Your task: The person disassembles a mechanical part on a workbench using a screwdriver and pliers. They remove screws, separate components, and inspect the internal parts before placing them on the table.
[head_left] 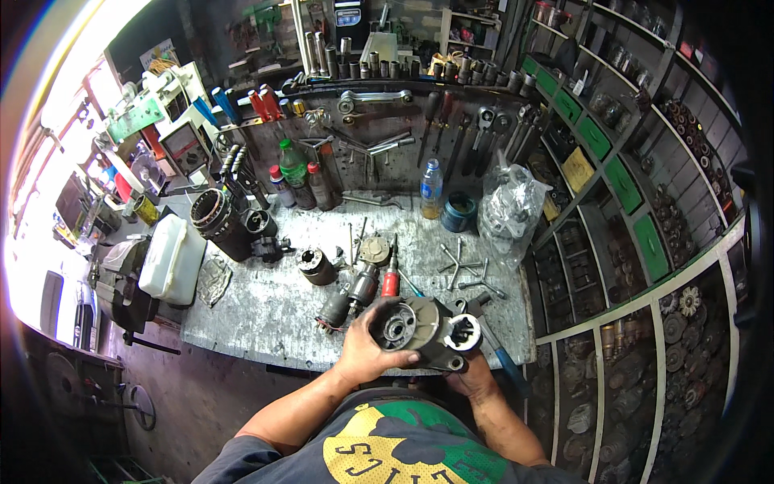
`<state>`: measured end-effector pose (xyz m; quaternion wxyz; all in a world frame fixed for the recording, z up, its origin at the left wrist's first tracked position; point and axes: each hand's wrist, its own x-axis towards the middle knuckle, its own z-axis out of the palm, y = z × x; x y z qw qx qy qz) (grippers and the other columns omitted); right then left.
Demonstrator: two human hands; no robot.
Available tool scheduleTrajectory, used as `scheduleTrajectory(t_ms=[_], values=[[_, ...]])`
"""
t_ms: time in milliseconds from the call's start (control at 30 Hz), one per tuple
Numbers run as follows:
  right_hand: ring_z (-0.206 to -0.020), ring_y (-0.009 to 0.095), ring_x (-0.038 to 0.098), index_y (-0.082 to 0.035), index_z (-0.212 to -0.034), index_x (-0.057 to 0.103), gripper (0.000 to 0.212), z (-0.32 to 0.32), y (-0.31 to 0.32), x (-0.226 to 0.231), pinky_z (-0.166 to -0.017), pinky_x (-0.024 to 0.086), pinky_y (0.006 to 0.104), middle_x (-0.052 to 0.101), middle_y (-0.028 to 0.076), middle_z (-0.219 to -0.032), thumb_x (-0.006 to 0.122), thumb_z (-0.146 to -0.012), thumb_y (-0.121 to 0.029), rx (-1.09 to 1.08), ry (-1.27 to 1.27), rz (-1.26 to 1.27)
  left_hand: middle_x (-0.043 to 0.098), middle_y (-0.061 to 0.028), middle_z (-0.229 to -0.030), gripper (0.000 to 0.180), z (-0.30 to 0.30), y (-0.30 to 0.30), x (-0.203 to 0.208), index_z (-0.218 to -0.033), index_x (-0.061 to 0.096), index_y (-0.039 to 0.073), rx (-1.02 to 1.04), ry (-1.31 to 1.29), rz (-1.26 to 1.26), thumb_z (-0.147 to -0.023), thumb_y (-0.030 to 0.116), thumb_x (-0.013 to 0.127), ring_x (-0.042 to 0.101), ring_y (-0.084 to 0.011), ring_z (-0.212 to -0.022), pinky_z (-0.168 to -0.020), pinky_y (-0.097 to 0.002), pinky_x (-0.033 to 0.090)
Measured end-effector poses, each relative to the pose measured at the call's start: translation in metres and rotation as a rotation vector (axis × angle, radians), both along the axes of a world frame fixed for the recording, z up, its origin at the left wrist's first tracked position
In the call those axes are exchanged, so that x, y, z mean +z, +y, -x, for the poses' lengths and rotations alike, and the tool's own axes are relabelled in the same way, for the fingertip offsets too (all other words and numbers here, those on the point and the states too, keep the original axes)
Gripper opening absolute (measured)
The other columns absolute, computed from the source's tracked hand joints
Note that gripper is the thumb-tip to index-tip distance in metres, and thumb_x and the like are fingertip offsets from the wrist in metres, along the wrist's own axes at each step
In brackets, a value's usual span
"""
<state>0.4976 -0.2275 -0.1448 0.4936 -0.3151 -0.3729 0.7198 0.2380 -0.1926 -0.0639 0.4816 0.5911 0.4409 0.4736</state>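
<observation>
My left hand (364, 353) is closed round the left side of a grey metal starter motor housing (431, 331), thumb along its lower edge. My right hand (476, 379) supports the housing from below on the right; its fingers are mostly hidden behind the part. A round bore faces up on the left, and a light-rimmed opening with a toothed gear shows on the right. The housing is held above the near edge of the metal workbench (242, 323). Just beyond it lie a starter motor (359, 290) and a red-handled screwdriver (391, 278). A blue-handled hammer (500, 351) lies right of it.
Further back stand a metal cylinder (314, 266), Y-shaped socket wrenches (458, 264), bottles (297, 173), a blue jar (458, 211) and a plastic-wrapped part (509, 214). A white container (172, 260) and a vise (121, 278) sit left. Parts shelves (645, 310) line the right.
</observation>
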Motion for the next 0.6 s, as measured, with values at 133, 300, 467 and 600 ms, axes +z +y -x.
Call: scheduleTrajectory(t_ms=[133,300,467,600], values=[[-0.11,0.022,0.074,0.001,-0.136,0.068,0.035,0.002,0.001,0.014,-0.101,0.058,0.0339,0.077,0.012,-0.122,0.074,-0.106,-0.015,-0.192,-0.173,0.151,0.068,-0.0157,-0.143,0.099,-0.003,0.005,-0.017,-0.153,0.054,-0.006,0.074,-0.462,0.297,-0.072,0.028,0.099,0.065,-0.0238,-0.132,-0.119,-0.0398,0.048],[-0.107,0.017,0.074,0.003,-0.132,0.067,0.037,0.015,0.007,0.052,-0.095,0.059,0.0318,0.08,0.011,-0.117,0.082,-0.102,-0.011,-0.268,-0.374,-0.177,0.066,-0.0081,-0.147,0.086,0.0,0.007,-0.029,-0.154,0.056,0.006,-0.077,-0.914,0.454,-0.087,0.048,0.091,0.061,-0.0275,-0.138,-0.121,-0.0478,0.046],[-0.096,0.015,0.076,0.001,-0.119,0.067,0.025,0.024,0.01,0.074,-0.086,0.061,0.031,0.08,0.009,-0.107,0.082,-0.099,-0.003,-0.311,-0.493,-0.218,0.068,-0.0082,-0.146,0.081,0.006,0.004,-0.033,-0.151,0.058,0.008,-0.029,-0.981,0.5,-0.088,0.046,0.092,0.064,-0.0281,-0.135,-0.121,-0.0458,0.048],[-0.093,0.014,0.075,0.001,-0.12,0.068,0.027,0.025,0.011,0.075,-0.083,0.061,0.0306,0.08,0.009,-0.107,0.082,-0.098,-0.001,-0.316,-0.488,-0.236,0.068,-0.0092,-0.145,0.08,0.006,0.002,-0.037,-0.151,0.058,0.007,0.005,-1.03,0.542,-0.088,0.044,0.092,0.065,-0.0287,-0.134,-0.121,-0.0453,0.049]])
